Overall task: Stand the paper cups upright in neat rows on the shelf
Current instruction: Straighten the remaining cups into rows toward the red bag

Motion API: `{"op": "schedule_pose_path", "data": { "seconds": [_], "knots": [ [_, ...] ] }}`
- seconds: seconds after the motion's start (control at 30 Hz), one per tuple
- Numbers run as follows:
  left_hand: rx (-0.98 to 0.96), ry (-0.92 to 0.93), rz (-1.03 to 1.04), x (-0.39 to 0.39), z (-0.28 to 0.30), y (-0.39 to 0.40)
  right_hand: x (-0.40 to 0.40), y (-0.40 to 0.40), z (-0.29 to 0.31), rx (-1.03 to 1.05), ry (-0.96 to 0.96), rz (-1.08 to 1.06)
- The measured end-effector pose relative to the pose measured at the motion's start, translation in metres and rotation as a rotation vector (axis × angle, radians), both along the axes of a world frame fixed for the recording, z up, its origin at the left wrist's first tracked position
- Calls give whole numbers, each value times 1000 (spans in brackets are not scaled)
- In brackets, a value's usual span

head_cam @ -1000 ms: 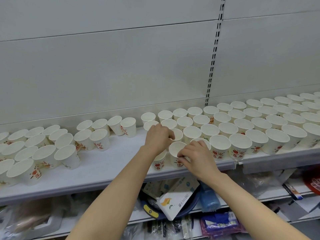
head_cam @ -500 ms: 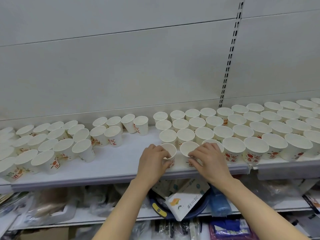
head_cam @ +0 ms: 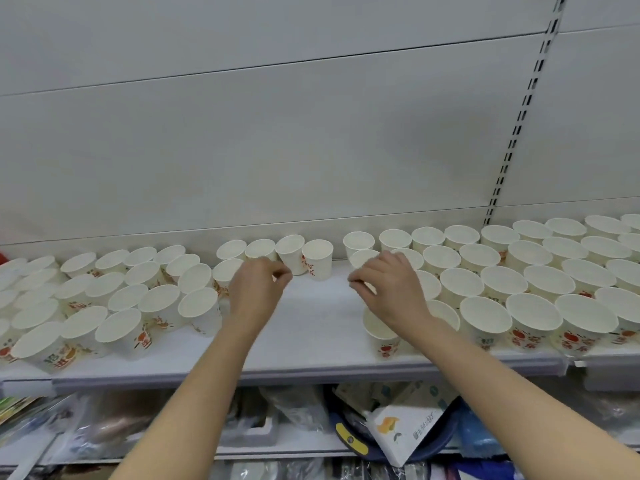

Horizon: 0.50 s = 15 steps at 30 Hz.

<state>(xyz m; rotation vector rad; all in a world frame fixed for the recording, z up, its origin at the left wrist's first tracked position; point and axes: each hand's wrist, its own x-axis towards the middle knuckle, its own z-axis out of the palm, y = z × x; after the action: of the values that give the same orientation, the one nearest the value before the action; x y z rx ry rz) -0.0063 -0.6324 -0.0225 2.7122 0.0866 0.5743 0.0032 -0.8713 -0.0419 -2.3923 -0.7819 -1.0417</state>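
Soft, even light falls from above onto my shelf [head_cam: 311, 344], bright and without glare. My hands cast only faint shadows on its white surface. The wide lens bows the shelf edge and back wall panels [head_cam: 277, 133]. The left cups [head_cam: 34, 282] and the lower shelf [head_cam: 104, 427] look smeared, dim.

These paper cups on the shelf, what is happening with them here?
A person is arranging paper cups on a white shelf. On the right, the cups stand upright in tidy rows; on the left, a looser bunch is less even. Both hands reach over the bare gap between them: the left hand near the loose cups, the right hand at the rows' edge. Whether the fingers hold a cup is unclear.
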Motion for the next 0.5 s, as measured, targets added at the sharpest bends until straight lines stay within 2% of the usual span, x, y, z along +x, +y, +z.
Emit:
{"op": "schedule_pose_path", "data": {
  "seconds": [0.1,0.2,0.33,0.5],
  "knots": [
    [27,77,-39,52,16,14,39,37,13,-38,214,-57],
    [142,209,-94,95,15,16,74,73,18,-169,392,-108],
    [257,328,-188,124,2,12,97,102,4,-259,427,-229],
    [303,233,-274,139,-7,20,104,101,-7,-235,400,-316]
  ]
}}
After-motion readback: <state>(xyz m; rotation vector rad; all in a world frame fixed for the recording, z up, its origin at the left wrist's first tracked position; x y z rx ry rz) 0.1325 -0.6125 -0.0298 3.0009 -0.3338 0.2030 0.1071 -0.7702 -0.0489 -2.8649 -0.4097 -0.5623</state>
